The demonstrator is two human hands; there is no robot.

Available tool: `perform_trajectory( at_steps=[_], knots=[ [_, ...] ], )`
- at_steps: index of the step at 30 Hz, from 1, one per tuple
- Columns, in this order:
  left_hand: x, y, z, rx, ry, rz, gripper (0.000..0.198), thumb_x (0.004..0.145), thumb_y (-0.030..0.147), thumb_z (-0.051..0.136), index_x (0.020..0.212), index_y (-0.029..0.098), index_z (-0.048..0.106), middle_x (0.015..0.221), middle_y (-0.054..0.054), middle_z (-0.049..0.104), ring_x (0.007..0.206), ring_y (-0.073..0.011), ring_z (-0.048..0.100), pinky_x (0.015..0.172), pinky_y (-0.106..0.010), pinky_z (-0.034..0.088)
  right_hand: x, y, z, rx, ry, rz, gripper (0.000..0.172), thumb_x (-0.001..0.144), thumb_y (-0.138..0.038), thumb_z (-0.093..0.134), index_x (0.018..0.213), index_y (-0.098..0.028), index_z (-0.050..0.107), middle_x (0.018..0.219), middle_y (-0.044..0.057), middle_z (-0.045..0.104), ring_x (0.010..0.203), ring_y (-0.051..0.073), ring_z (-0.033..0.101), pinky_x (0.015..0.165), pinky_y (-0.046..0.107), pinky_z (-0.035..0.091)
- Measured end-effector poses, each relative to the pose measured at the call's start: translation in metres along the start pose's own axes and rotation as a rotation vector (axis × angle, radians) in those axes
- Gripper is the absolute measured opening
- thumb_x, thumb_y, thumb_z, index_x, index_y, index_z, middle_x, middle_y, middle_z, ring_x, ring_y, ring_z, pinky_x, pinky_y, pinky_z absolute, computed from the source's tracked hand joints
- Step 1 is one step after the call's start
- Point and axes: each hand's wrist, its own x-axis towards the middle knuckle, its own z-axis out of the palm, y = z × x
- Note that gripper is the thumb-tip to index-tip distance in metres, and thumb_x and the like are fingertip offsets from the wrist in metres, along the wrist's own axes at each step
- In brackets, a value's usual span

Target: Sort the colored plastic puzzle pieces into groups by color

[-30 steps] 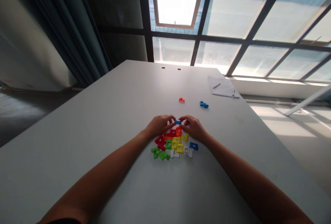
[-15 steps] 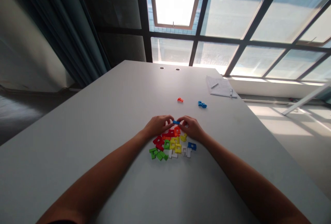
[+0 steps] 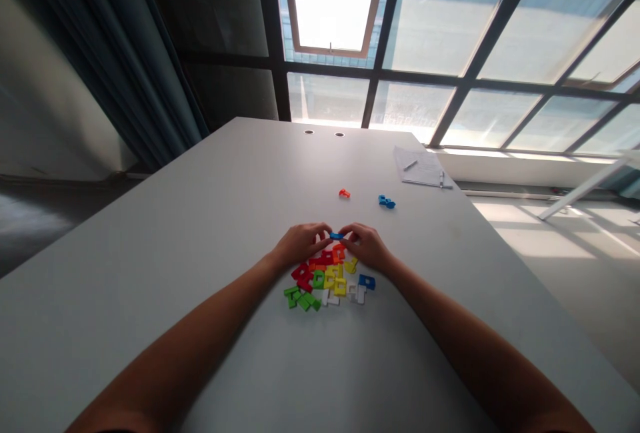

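Between my fingertips is a small blue plastic block (image 3: 337, 236). My left hand (image 3: 301, 242) pinches its left end, and my right hand (image 3: 369, 246) pinches the right end. Just below the hands lies a loose cluster of plastic blocks on the white table: red blocks (image 3: 302, 273), orange blocks (image 3: 339, 253), yellow blocks (image 3: 340, 286), a green block (image 3: 319, 279), more green pieces (image 3: 306, 301) and white blocks (image 3: 361, 293). A dark blue block (image 3: 367, 281) rests at the cluster's right side. Fingers partly cover the held block, so its full shape is hidden.
Beyond my hands lie an orange piece (image 3: 345, 193) and a group of blue pieces (image 3: 387, 201). Paper sheets (image 3: 425, 167) with pens on them are near the right edge of the white table (image 3: 210, 193). Two round holes pierce its far end, and large windows stand behind.
The whole view has shifted slightly, so everything appears a little further left. Both hands keep hold of the blue block, which looks slightly turned between the fingers.
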Motion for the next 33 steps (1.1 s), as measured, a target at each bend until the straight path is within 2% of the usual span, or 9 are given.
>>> perform_trajectory(
  at_steps=[19,23,25,27,29,33],
  knots=[
    [0.0,0.002,-0.002,-0.004,-0.011,-0.006,0.031,0.098,0.051,0.054,0.111,0.027,0.068,0.092,0.001,0.075,0.067,-0.0121,0.066,0.062,-0.023,0.045,0.0,-0.002,0.001,0.007,0.01,0.027,0.015,0.087,-0.026,0.069,0.101,-0.023,0.071,0.091,0.003,0.075,0.07,0.016,0.067,0.07,0.028,0.054],
    [0.0,0.002,-0.003,-0.02,-0.017,-0.022,0.03,0.098,0.048,0.054,0.115,0.027,0.067,0.092,0.002,0.075,0.067,-0.0123,0.065,0.064,-0.023,0.046,0.002,0.005,-0.001,0.002,0.08,0.033,0.018,0.087,-0.027,0.068,0.105,-0.023,0.066,0.094,0.004,0.075,0.072,0.017,0.069,0.07,0.029,0.054],
    [0.001,0.001,-0.002,-0.029,-0.025,-0.031,0.029,0.097,0.045,0.054,0.117,0.028,0.066,0.093,0.002,0.075,0.068,-0.0123,0.065,0.065,-0.023,0.046,0.004,0.015,-0.01,-0.112,0.151,0.018,0.016,0.089,-0.027,0.066,0.105,-0.023,0.065,0.094,0.005,0.074,0.074,0.018,0.069,0.073,0.03,0.053],
    [0.001,0.0,-0.001,-0.032,-0.031,-0.034,0.027,0.097,0.042,0.055,0.116,0.028,0.067,0.093,0.002,0.074,0.068,-0.0122,0.065,0.066,-0.024,0.047,0.005,0.031,-0.026,-0.324,0.204,0.004,0.011,0.089,-0.025,0.063,0.099,-0.022,0.066,0.09,0.005,0.074,0.077,0.02,0.068,0.081,0.034,0.051],
    [0.001,-0.002,0.0,-0.031,-0.033,-0.033,0.025,0.096,0.04,0.055,0.114,0.028,0.068,0.092,0.003,0.074,0.069,-0.0122,0.065,0.068,-0.024,0.047,0.005,0.048,-0.045,-0.481,0.291,0.07,0.006,0.088,-0.023,0.062,0.092,-0.021,0.067,0.09,0.007,0.073,0.078,0.021,0.067,0.082,0.035,0.049],
    [0.001,-0.003,0.001,-0.039,-0.031,-0.03,0.024,0.095,0.038,0.056,0.112,0.028,0.07,0.093,0.003,0.074,0.07,-0.0123,0.065,0.069,-0.024,0.047,0.003,0.072,-0.071,-0.655,0.342,0.26,0.007,0.086,-0.024,0.063,0.088,-0.021,0.068,0.087,0.009,0.074,0.082,0.025,0.066,0.08,0.036,0.046]
  ],
)
